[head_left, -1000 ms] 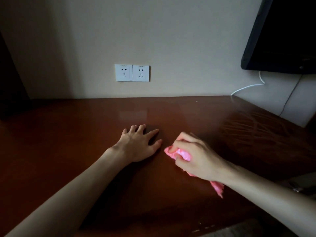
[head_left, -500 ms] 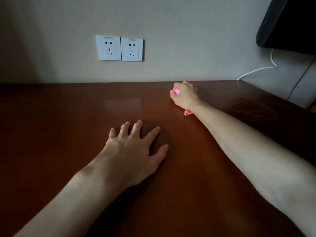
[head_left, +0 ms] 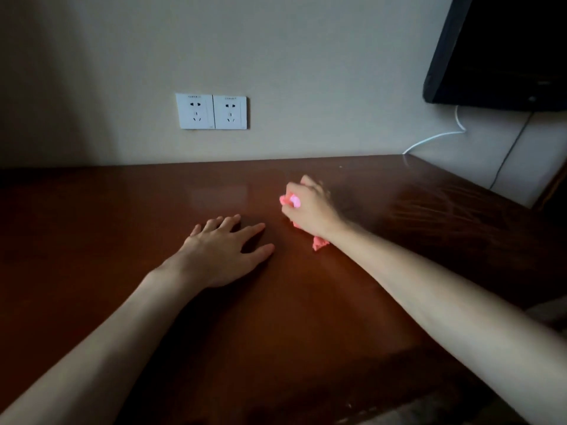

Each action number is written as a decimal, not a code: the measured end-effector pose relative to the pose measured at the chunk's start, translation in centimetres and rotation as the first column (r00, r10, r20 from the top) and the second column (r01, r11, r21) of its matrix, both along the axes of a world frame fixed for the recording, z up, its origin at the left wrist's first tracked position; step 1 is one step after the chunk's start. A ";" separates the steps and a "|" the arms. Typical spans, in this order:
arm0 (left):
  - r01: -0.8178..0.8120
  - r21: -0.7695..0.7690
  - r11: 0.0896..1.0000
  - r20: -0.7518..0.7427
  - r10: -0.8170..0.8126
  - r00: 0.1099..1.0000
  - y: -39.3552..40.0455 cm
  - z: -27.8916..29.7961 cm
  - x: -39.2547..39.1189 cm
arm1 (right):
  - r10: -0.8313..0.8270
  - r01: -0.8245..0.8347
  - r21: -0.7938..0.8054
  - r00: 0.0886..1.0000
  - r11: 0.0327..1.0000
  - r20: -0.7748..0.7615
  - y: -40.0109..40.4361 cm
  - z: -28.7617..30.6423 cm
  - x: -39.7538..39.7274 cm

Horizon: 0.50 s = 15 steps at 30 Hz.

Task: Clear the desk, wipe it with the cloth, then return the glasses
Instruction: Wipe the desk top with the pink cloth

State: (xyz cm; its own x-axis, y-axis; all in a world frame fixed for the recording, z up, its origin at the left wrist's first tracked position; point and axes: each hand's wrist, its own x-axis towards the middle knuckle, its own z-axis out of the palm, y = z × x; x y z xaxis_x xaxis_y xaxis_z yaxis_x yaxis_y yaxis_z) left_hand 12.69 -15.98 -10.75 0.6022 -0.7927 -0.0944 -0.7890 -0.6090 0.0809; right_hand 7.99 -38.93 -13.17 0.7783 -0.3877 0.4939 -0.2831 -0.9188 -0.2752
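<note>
Pink cloth (head_left: pixel 319 242) bunched in right hand (head_left: pixel 310 210), fingers curled tight round it, pressed to tabletop (head_left: pixel 92 228) mid-surface. Pulled back from the wall edge reached half a second ago, nearer the left hand (head_left: pixel 225 251) again. Left hand flat, fingers spread, bracing, unmoved. Probably mid-wipe, another stroke across. No glasses in view; return not yet due.

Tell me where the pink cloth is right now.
In the head view, the pink cloth is bunched under the right hand on the desk, right of centre, just beyond the flat left hand.
</note>
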 end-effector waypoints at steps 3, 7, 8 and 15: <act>-0.002 -0.077 0.997 -0.004 0.002 1.000 0.5 0.0 0.1 | 0.051 -0.050 -0.042 0.998 0.998 0.023 5.3 -0.2 -5.0; 0.022 -0.138 0.990 0.009 -0.021 1.000 0.8 -0.1 -0.1 | 0.188 -0.186 -0.066 0.982 0.980 0.015 12.8 0.3 -10.8; 0.023 -0.137 0.990 0.006 -0.023 1.000 0.8 0.0 -0.2 | 0.254 -0.253 -0.057 0.967 0.966 0.016 13.9 0.3 -11.9; 0.028 -0.112 0.993 0.036 -0.024 0.999 0.7 -0.4 0.1 | 0.214 -0.215 -0.049 0.977 0.975 -0.027 6.6 0.5 -11.2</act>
State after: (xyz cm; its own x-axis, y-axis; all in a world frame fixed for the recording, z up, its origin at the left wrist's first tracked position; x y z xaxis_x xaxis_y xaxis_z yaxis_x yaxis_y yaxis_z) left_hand 12.78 -15.25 -11.14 0.5824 -0.8128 0.0166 -0.8082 -0.5766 0.1197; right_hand -3.25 -32.34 -12.71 0.8512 -0.1851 0.4911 -0.0834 -0.9715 -0.2218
